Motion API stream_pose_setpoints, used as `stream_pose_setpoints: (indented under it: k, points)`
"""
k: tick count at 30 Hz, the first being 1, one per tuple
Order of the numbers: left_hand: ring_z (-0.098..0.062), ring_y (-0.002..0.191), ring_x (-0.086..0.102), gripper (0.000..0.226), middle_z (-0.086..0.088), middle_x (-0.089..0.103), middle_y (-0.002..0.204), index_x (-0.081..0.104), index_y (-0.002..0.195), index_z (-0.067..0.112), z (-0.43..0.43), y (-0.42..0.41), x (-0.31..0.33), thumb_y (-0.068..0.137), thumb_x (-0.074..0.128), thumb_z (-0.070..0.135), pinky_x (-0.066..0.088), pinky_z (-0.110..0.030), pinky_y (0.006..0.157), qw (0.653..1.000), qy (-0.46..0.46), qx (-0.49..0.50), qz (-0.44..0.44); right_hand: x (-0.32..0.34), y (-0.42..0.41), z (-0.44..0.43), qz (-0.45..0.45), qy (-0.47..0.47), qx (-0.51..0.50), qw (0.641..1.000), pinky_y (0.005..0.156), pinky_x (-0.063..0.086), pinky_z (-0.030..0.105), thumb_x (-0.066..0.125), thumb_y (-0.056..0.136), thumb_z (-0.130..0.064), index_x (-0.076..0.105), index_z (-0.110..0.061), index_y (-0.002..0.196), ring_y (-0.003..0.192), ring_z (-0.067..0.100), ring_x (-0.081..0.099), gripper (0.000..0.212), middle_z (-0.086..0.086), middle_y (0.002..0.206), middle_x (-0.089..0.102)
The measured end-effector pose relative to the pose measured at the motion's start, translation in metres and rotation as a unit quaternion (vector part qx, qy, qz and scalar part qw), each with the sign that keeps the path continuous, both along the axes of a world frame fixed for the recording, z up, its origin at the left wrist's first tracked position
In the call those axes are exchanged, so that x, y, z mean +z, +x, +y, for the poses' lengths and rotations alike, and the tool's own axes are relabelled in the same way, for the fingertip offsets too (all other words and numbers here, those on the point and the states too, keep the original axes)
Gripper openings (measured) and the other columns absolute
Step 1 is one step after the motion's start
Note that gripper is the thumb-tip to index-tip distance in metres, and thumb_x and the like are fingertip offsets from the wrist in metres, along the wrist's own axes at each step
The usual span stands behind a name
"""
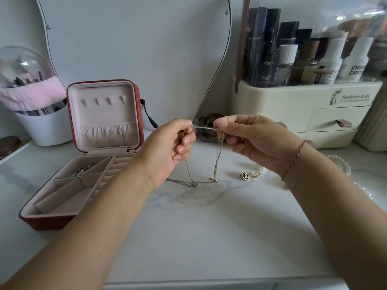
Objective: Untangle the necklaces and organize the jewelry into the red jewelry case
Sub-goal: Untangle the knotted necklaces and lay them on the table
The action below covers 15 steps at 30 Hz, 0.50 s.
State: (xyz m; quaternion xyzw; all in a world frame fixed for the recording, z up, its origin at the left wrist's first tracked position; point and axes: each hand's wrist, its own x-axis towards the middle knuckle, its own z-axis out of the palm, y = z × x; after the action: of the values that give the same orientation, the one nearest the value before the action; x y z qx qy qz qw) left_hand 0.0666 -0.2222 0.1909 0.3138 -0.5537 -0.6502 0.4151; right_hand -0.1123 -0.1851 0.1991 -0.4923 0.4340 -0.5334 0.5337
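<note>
A thin gold necklace chain [216, 162] is stretched taut between my two hands above the marble tabletop. My left hand [169, 151] pinches one end and my right hand [255, 141] pinches the other. From both hands the chain hangs down in loops, and a knot of it lies on the table. The red jewelry case [139, 114] stands open at the left, its lid upright, with pink lining. One dark piece of jewelry [82, 170] lies in a back compartment. Two gold earrings [249, 175] sit on the table under my right wrist.
A white cup of makeup brushes [45, 126] with a pink band stands behind the case. A cream cosmetics organizer [303, 109] with drawers fills the back right. A dark speckled object [209, 126] and a black cable plug [151, 120] lie behind my hands. A glass dish [340, 164] sits at the right.
</note>
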Motion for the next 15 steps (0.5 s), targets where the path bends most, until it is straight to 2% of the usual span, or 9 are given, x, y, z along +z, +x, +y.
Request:
stream_pose_setpoints:
  k: [2,5,7,10,12,15]
  points:
    - [-0.007,0.044,0.021,0.027,0.005,0.031,0.053,0.040,0.069,0.018,-0.0006,0.0010,-0.0004,0.096,0.043,0.018,0.012,-0.021,0.042,1.000,-0.012,0.012,-0.024,-0.0003,-0.0011,-0.0009,-0.005,-0.010,-0.018,1.000,0.050,0.040,0.013,0.063,0.084,-0.007,0.066,-0.006,0.089,0.058,0.006,0.046,0.006,0.000,0.067,0.059]
    - [-0.006,0.042,0.019,0.023,0.009,0.027,0.049,0.046,0.069,0.019,0.0014,0.0022,-0.0017,0.088,0.060,0.022,0.010,-0.019,0.041,0.996,-0.054,0.037,-0.066,0.0012,-0.0030,-0.0015,-0.018,-0.029,-0.040,0.999,0.056,0.042,0.014,0.059,0.086,0.000,0.065,-0.009,0.087,0.060,0.006,0.049,0.010,-0.002,0.066,0.059]
    - [-0.006,0.042,0.018,0.016,0.011,0.025,0.049,0.059,0.083,0.019,0.0050,0.0017,-0.0008,0.076,0.067,0.031,0.012,-0.017,0.039,0.994,-0.073,0.036,-0.074,0.0027,-0.0033,-0.0009,-0.027,-0.039,-0.041,0.998,0.059,0.042,0.015,0.058,0.086,0.001,0.064,-0.010,0.087,0.060,0.004,0.050,0.013,-0.004,0.065,0.059]
    - [-0.007,0.042,0.018,0.035,0.011,0.023,0.050,0.068,0.101,0.018,0.0079,0.0009,-0.0002,0.070,0.067,0.036,0.012,-0.018,0.040,0.991,-0.092,0.020,-0.094,0.0035,-0.0023,0.0005,-0.027,-0.053,-0.024,0.998,0.059,0.043,0.015,0.057,0.086,0.002,0.063,-0.009,0.086,0.060,0.005,0.051,0.013,-0.001,0.068,0.058]
    - [-0.007,0.044,0.021,0.033,0.009,0.027,0.052,0.070,0.103,0.019,0.0084,0.0003,-0.0010,0.074,0.067,0.035,0.014,-0.019,0.041,0.990,-0.099,0.007,-0.103,0.0035,-0.0011,0.0013,-0.027,-0.064,-0.009,0.998,0.059,0.043,0.015,0.057,0.085,0.003,0.062,-0.008,0.084,0.060,0.006,0.051,0.012,0.001,0.069,0.057]
    - [-0.010,0.051,0.037,0.022,0.000,0.042,0.063,0.073,0.095,0.021,0.0076,-0.0012,-0.0042,0.075,0.069,0.031,0.029,-0.019,0.041,0.990,-0.102,-0.006,-0.101,0.0032,0.0006,0.0017,-0.027,-0.077,0.004,0.997,0.058,0.043,0.016,0.059,0.082,0.002,0.060,-0.008,0.083,0.058,0.006,0.051,0.010,0.000,0.066,0.058]
